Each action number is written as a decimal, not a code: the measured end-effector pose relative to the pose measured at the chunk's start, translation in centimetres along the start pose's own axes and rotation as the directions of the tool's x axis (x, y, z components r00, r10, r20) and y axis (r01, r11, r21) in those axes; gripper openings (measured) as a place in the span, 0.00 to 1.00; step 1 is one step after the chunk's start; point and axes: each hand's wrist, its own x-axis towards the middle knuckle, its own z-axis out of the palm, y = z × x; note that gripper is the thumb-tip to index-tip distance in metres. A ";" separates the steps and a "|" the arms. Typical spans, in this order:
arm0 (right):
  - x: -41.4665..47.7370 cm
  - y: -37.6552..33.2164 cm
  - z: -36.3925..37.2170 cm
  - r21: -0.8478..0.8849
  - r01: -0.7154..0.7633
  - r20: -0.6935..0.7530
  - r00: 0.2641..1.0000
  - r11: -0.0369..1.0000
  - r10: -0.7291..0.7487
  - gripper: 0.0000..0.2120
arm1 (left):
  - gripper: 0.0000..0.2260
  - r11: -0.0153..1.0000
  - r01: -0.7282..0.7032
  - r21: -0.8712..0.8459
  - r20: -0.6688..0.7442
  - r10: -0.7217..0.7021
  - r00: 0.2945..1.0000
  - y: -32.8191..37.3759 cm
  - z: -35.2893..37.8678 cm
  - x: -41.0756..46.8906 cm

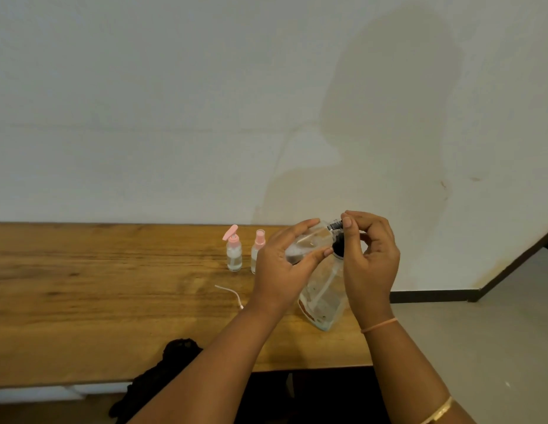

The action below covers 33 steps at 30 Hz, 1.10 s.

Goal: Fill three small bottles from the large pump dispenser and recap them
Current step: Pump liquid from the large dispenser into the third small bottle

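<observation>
small bottle held at the pump, right of centre

the left hand [285,270] gripped a clear small bottle [306,244], thumb under and fingers over it, the bottle lying nearly on its side with its mouth turned right toward the black pump top [335,225]; the right hand [370,261] had its fingers curled in, thumb and forefinger pinching that pump top; whether the bottle's mouth touched the nozzle could not be told; the large pump dispenser [324,298], clear and leaning, stood on the wooden bench [98,286] just below both hands, near the bench's right end, a dip tube showing inside it; left of the hands, toward the back edge of the bench, stood two more small bottles, both capped in pink: a flip-top bottle [234,255] and, just beside it to the right, a spray-top bottle [256,254] partly hidden by the left hand; a thin white tube [229,292] lay loose on the bench in front of them; a black cloth [162,371] hung over the near edge at lower centre; a pale thread bracelet [379,325] circled the right wrist, and a gold bangle [436,413] sat further down that arm.
</observation>
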 end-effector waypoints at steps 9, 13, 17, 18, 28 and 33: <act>-0.4 1.7 -0.4 -0.061 0.070 0.049 0.997 0.996 -0.067 0.04 | 0.19 0.999 0.025 0.025 0.010 -0.026 1.000 -0.9 0.0 -0.1; -0.3 1.0 -0.2 -0.049 0.035 0.024 0.999 0.998 -0.034 0.05 | 0.19 1.000 0.026 -0.005 0.005 -0.026 1.000 -0.7 0.2 -0.1; -0.1 0.5 0.1 -0.071 0.051 0.010 0.999 0.996 -0.051 0.05 | 0.19 1.000 0.013 -0.011 -0.005 -0.013 1.000 -0.2 -0.1 0.0; -0.1 0.6 0.0 -0.080 0.058 0.010 0.998 0.995 -0.057 0.05 | 0.19 1.000 0.011 -0.008 -0.003 -0.011 1.000 -0.2 -0.1 0.0; -0.6 1.2 -0.3 -0.080 0.067 0.020 0.998 0.995 -0.065 0.05 | 0.19 0.999 0.027 0.038 0.001 -0.027 1.000 -0.5 0.0 -0.4; -0.2 0.3 0.0 -0.090 0.084 0.011 0.996 0.992 -0.083 0.05 | 0.19 0.999 0.034 -0.019 0.005 -0.033 0.999 0.2 -0.3 -0.4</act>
